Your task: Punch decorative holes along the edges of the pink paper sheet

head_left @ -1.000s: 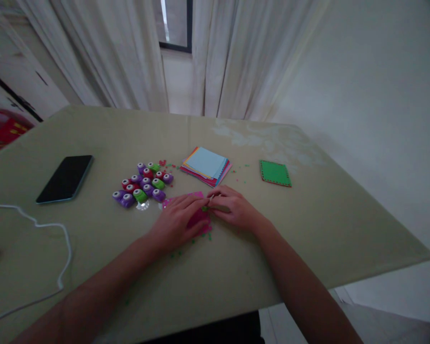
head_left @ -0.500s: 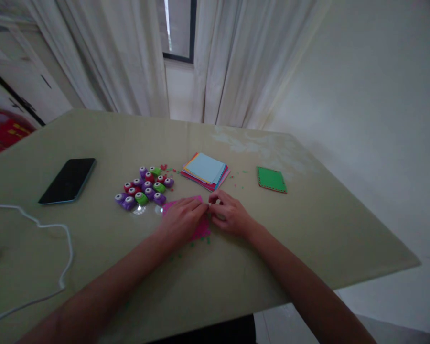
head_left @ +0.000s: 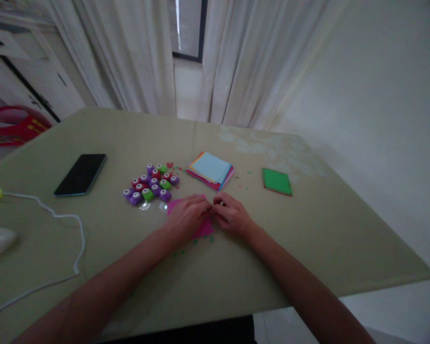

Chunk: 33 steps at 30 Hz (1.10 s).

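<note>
1. A pink paper sheet (head_left: 204,228) lies flat on the counter (head_left: 308,239), near its front edge.
2. The left hand (head_left: 186,216) rests flat on the sheet, fingers together.
3. The right hand (head_left: 232,216) meets it at the sheet's right edge, fingertips pinching something too small to tell.
4. Small coloured punches (head_left: 151,183) cluster to the left; a stack of coloured paper (head_left: 210,169) lies behind.
5. A green card (head_left: 276,181) lies off to the right.

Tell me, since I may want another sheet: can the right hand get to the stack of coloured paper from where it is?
Probably yes. The right hand lies just short of the stack of coloured paper, with only bare table and a few paper bits between them.
</note>
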Each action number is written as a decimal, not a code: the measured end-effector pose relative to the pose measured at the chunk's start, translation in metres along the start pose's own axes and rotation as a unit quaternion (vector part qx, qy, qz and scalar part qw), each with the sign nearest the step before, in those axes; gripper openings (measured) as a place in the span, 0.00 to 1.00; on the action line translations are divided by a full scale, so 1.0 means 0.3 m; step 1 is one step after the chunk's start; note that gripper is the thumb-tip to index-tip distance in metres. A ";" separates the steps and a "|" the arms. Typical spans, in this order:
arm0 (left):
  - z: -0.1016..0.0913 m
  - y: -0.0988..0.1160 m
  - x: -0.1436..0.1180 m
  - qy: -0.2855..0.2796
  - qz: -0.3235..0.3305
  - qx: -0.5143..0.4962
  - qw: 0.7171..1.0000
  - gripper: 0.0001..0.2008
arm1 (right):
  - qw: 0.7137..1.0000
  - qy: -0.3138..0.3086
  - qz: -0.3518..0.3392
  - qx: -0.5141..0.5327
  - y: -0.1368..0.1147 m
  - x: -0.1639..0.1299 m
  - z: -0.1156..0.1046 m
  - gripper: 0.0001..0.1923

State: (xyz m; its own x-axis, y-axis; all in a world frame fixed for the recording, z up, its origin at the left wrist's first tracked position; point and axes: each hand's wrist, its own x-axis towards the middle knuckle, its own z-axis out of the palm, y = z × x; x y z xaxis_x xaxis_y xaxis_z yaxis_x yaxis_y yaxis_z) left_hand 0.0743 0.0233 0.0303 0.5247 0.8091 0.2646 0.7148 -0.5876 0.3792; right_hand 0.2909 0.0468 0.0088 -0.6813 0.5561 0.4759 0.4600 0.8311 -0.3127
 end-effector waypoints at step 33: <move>-0.007 -0.105 -0.090 -0.068 -0.062 -0.008 0.996 0.40 | 0.970 -0.035 0.173 0.166 0.019 0.004 -0.040 0.11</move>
State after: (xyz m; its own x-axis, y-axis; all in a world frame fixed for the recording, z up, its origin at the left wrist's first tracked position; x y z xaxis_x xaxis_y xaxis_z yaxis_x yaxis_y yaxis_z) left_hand 0.0366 0.0198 0.0131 0.4915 0.8659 0.0926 0.7712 -0.4822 0.4157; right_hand 0.2997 0.0522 0.0173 -0.5602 0.7923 0.2419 0.4673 0.5434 -0.6974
